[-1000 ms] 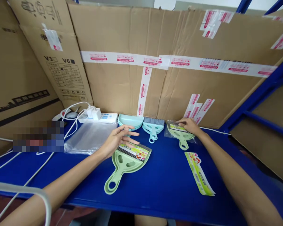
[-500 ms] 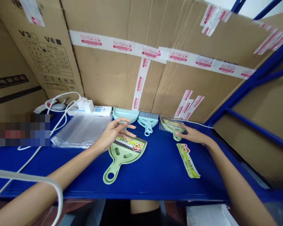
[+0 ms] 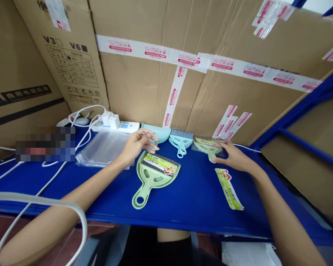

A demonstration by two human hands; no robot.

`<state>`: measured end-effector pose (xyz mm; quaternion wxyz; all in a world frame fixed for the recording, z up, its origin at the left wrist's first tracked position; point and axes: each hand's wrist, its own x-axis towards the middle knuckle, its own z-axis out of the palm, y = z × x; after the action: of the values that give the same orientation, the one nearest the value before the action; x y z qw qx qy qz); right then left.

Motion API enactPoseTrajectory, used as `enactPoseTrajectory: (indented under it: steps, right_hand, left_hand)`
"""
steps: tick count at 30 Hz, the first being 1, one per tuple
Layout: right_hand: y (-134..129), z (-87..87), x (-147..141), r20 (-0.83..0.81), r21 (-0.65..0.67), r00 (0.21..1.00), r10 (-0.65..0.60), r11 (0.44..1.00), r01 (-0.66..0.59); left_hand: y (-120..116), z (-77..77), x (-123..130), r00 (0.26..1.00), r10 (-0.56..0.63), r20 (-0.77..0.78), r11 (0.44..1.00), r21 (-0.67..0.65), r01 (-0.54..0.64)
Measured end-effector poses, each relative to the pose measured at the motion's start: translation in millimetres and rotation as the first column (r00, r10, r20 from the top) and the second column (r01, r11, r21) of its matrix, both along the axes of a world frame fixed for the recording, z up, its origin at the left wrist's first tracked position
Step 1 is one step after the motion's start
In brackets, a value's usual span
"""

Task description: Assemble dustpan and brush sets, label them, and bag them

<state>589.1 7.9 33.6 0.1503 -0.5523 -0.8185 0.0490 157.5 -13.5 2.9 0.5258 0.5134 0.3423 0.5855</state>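
My left hand (image 3: 138, 146) has its fingers loosely spread and holds nothing. It hovers between a green dustpan and brush set (image 3: 155, 175) and the stacked light-blue dustpans (image 3: 161, 133). A printed label strip (image 3: 158, 162) lies across the green set's dark bristles. At the right, my right hand (image 3: 235, 157) has thumb and fingers apart at the edge of another green dustpan and brush set (image 3: 209, 148) in a clear bag. Its fingertips are at the bag; whether they touch it is unclear. A loose label strip (image 3: 229, 190) lies nearer me, below this hand.
Light-blue brushes (image 3: 181, 140) lie beside the blue dustpans at the back. Clear plastic bags (image 3: 102, 147) are piled left of my left hand, before a white power strip (image 3: 129, 127). White cables (image 3: 80, 214) cross the left side. Taped cardboard (image 3: 144, 88) walls the blue table (image 3: 194, 199).
My left hand has moved back off the green set's label, toward the blue dustpans. The right hand's thumb and fingers have spread wider beside the bagged set. The view has shifted left.
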Motion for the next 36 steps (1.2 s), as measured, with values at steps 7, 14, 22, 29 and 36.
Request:
enactPoseTrajectory:
  steps: [7, 14, 22, 29, 36]
  right_hand:
    - [-60, -6.1, -148, -0.074, -0.27, 0.949, 0.307, 0.91, -0.315]
    - [-62, -23.7, -194, 0.022, -0.277, 0.973, 0.232, 0.936, -0.217]
    - [-64, -19.9, -207, 0.121, -0.384, 0.975, 0.188, 0.915, -0.128]
    - [-66, -3.1, -210, 0.181, -0.523, 0.971, 0.156, 0.851, -0.039]
    - [-71, -6.5, -178, -0.026, -0.607, 0.992, 0.125, 0.787, -0.115]
  left_hand:
    - [14, -5.3, -12, 0.982, 0.147, -0.123, 0.986, 0.1, -0.135]
    - [16, -14.7, -9, 0.955, 0.158, -0.252, 0.981, 0.153, -0.122]
    - [13, -15.2, -7, 0.938, 0.171, -0.302, 0.975, 0.186, -0.118]
    - [15, -17.4, -5, 0.939, 0.15, -0.309, 0.974, 0.209, -0.087]
    - [11, -21.2, -2, 0.917, 0.133, -0.377, 0.978, 0.198, -0.061]
